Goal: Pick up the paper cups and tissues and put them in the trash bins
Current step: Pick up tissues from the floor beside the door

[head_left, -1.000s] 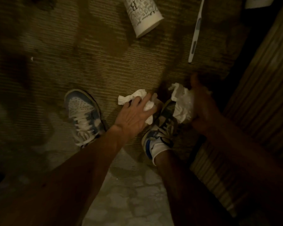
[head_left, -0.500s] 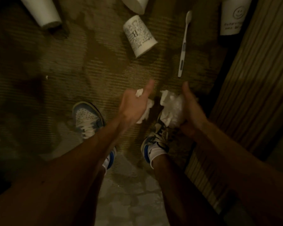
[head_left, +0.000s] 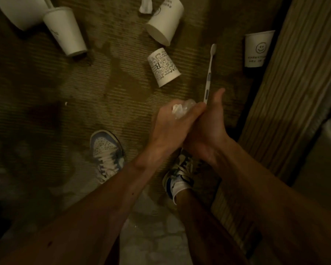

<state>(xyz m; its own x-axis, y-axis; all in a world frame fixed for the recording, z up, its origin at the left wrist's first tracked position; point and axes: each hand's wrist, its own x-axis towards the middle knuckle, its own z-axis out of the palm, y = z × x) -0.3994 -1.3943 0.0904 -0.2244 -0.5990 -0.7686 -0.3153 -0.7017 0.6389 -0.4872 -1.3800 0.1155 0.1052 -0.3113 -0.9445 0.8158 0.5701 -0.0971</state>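
Note:
My left hand (head_left: 168, 127) and my right hand (head_left: 208, 129) are pressed together in mid-frame, squeezing white crumpled tissues (head_left: 180, 109) between them; only a bit of tissue shows above the left fingers. On the carpet beyond lie several paper cups: a doodle-printed one (head_left: 163, 69) on its side, a plain one (head_left: 65, 31) at upper left, another (head_left: 165, 20) at top centre, and a smiley cup (head_left: 256, 48) standing by the wall. A small tissue scrap (head_left: 146, 5) lies at the top.
A white toothbrush (head_left: 209, 71) lies on the carpet just beyond my hands. A large white rim (head_left: 17, 14) shows at the top left corner. A ribbed wooden panel (head_left: 294, 92) runs along the right. My sneakers (head_left: 105, 152) stand below the hands.
My left hand lifted its tissue off the floor and brought it against the tissue in my right hand. Both hands rose and closed together; the view tilted up, showing more cups.

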